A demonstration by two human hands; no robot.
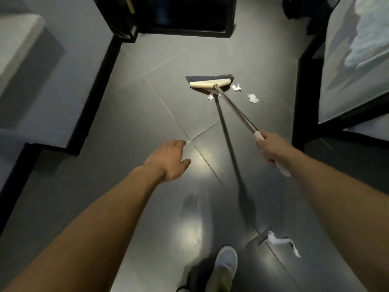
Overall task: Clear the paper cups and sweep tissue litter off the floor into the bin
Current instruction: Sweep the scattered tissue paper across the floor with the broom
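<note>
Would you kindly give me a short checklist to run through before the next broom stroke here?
1. Right hand grips the broom handle: ok.
2. Left hand free, holding nothing: ok.
3. Broom head down on the floor: ok.
4. Litter in the head's path: not ok; the small scrap and the larger scrap lie to its right.
5. Tissue strip near the shoe cleared: not ok; it lies on the floor.
6. Bin within reach: cannot tell; none in view.

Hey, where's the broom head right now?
In the head view, the broom head sits on the floor ahead, slightly right of centre, tissue scraps just to its right; its handle runs back to the right hand.
</note>
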